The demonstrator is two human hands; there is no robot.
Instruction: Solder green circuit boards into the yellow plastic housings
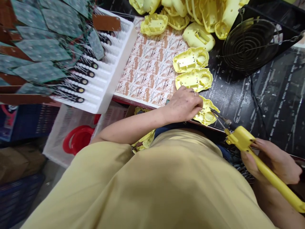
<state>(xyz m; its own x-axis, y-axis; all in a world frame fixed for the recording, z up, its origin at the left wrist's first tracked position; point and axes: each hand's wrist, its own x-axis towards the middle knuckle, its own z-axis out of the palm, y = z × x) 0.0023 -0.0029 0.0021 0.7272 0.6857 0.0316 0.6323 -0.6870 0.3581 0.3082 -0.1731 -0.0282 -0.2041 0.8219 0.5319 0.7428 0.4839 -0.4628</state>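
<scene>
My left hand [184, 103] is closed on the near yellow plastic shell [207, 114] at the bench's front edge, with its fingers curled over the shell's left side. My right hand [274, 160] grips a yellow soldering iron [259, 159] by its handle. The iron's dark tip [214, 112] points left and rests at the shell. Two more open yellow shells [194, 79] [190, 59] lie in a row just beyond it.
A heap of yellow shells [197, 16] fills the back of the bench. A black wire-guarded fan [250, 44] stands at the right. A white foam tray [111, 63] with green circuit boards [43, 47] and wired parts sits left. Printed sheet [150, 70] covers the middle.
</scene>
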